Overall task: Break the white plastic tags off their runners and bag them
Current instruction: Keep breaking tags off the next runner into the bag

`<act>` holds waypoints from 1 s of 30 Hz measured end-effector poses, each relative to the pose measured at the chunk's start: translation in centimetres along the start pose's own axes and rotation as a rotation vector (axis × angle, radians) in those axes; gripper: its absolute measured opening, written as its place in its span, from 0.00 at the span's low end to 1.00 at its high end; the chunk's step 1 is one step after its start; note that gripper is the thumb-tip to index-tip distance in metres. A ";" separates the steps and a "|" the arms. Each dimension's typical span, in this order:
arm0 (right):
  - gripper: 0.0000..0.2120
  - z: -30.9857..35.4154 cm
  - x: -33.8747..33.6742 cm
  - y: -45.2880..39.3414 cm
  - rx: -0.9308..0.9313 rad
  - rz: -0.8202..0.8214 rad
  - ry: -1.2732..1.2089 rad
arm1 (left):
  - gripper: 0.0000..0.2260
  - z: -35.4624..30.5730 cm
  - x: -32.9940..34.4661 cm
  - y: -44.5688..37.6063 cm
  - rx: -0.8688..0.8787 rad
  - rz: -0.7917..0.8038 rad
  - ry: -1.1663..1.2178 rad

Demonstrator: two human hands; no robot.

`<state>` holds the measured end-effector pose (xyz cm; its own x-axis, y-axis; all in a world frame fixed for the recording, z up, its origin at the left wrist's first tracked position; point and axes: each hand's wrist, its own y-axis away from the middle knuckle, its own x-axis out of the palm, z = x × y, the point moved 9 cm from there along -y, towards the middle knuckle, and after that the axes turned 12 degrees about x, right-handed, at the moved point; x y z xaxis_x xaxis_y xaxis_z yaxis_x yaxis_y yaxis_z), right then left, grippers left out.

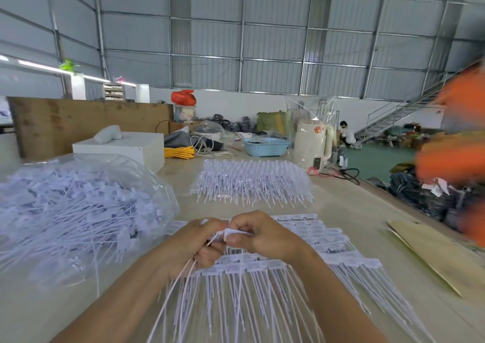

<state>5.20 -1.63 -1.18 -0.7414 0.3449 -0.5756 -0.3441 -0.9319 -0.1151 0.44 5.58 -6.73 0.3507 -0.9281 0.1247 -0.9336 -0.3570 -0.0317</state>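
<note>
My left hand (195, 243) grips a small bundle of loose white plastic tags (178, 287) whose thin tails trail down toward me. My right hand (258, 233) pinches the flat head of one white tag (232, 231) right beside the left fingers. Under both hands lies a layered pile of tags on their runners (328, 253), heads in rows, tails pointing at me. A second pile of runner tags (252, 182) sits farther back on the table. At the left, a clear plastic bag (78, 211) bulges with loose tags.
A brown cardboard sheet (433, 258) lies at the right table edge. Another person's blurred orange sleeve (454, 156) reaches in from the right. Behind stand a white box (123, 148), yellow cord (179, 152), blue basket (265, 146) and a cream kettle (311, 143).
</note>
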 end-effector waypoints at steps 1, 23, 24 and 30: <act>0.15 0.0 0.1 0.1 0.007 0.033 0.001 | 0.10 0.1 0.1 0.2 -0.024 0.027 -0.012; 0.16 -4.6 -2.3 -0.8 0.071 -0.241 0.154 | 0.12 -15.0 -8.3 4.3 0.807 -0.156 0.737; 0.17 -5.2 -2.0 -1.0 0.081 -0.216 0.181 | 0.13 -15.5 -9.7 4.7 0.799 -0.209 0.572; 0.19 -6.1 -0.4 -1.8 0.060 -0.138 0.316 | 0.13 -12.7 -20.5 7.0 0.445 -0.800 -0.496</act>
<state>9.60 -0.74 -5.68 -0.4741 0.4069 -0.7809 -0.4688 -0.8673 -0.1673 -14.16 23.42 3.06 0.9402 -0.3067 -0.1480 -0.3390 -0.8003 -0.4946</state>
